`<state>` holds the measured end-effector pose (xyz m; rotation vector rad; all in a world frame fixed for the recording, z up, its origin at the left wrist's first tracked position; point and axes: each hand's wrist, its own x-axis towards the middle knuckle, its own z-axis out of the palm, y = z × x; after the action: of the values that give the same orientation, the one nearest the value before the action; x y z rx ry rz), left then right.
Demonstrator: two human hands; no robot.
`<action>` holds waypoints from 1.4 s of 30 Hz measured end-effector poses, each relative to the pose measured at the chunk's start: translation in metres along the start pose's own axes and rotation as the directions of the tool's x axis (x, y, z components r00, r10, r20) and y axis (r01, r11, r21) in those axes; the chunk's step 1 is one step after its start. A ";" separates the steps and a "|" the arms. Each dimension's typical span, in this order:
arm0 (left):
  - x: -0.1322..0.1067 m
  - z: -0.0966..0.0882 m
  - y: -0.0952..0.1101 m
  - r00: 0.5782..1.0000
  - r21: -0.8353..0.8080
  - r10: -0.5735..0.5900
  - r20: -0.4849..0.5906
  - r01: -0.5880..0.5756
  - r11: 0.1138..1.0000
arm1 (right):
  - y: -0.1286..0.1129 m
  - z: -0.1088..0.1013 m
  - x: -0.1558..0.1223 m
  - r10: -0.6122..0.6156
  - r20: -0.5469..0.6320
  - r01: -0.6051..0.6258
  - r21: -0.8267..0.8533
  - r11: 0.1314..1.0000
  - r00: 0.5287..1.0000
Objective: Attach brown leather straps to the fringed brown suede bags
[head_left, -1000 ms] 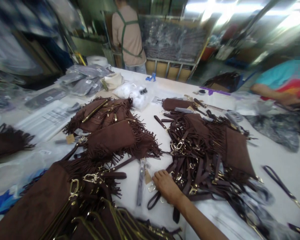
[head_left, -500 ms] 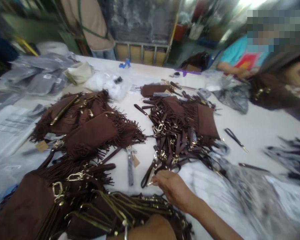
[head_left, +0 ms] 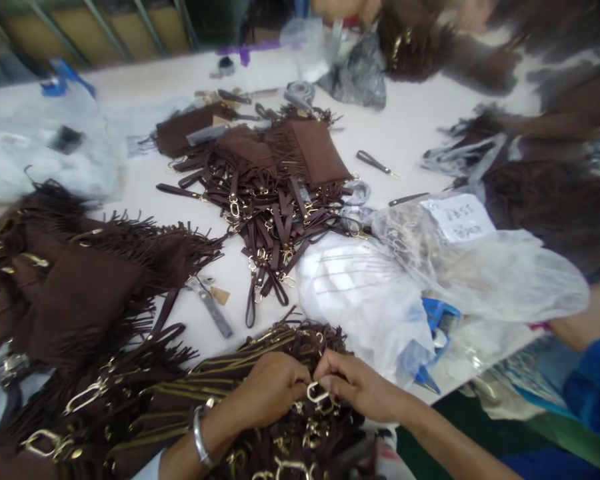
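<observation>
Close together over a heap of brown fringed bags (head_left: 250,347), my two hands meet fingertip to fingertip. My left hand (head_left: 277,387), with a silver bangle at its wrist, is pinched closed; what lies in its fingers is hidden. My right hand (head_left: 357,383) is also closed, with its thumb and fingers on a gold metal clasp (head_left: 319,393) between the hands. Further gold clasps and rings show below them. Ahead lies a pile of brown wrist straps (head_left: 275,220) with gold hooks.
More fringed bags (head_left: 85,293) lie at the left. White plastic wrap (head_left: 360,293) and a blue tape dispenser (head_left: 437,320) sit right of my hands. A single strap (head_left: 375,162) lies apart. Another person's blue sleeve (head_left: 593,380) is at the right edge.
The view has swung right and down. My right hand has left the strap pile and come back to the near bags, meeting my left hand, which is now fully in sight.
</observation>
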<state>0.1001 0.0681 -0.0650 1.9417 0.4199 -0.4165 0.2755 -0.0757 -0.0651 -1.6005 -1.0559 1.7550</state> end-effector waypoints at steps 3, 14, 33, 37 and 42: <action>0.000 0.001 0.000 1.000 -0.038 -0.014 0.014 0.014 0.999 | 0.008 0.003 0.003 0.015 0.032 -0.018 0.069 0.997 0.999; 0.001 -0.001 0.001 0.999 -0.040 -0.025 0.033 0.026 0.999 | 0.023 0.006 0.010 0.100 0.081 -0.123 0.352 0.928 0.992; 0.005 0.001 -0.001 0.992 -0.012 0.046 0.114 -0.045 0.999 | 0.023 0.014 0.012 0.209 0.083 -0.220 0.538 0.814 0.974; 0.005 0.003 -0.003 0.993 0.003 0.056 0.101 -0.056 0.998 | 0.023 0.020 0.012 0.242 0.040 -0.222 0.562 0.797 0.969; 0.004 0.004 -0.002 0.992 -0.002 0.056 0.116 -0.056 0.998 | 0.029 0.034 0.004 0.283 -0.052 -0.205 0.567 0.798 0.958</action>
<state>0.1024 0.0652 -0.0704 1.9147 0.2889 -0.4909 0.2448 -0.0946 -0.0919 -1.4829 -0.2224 1.8582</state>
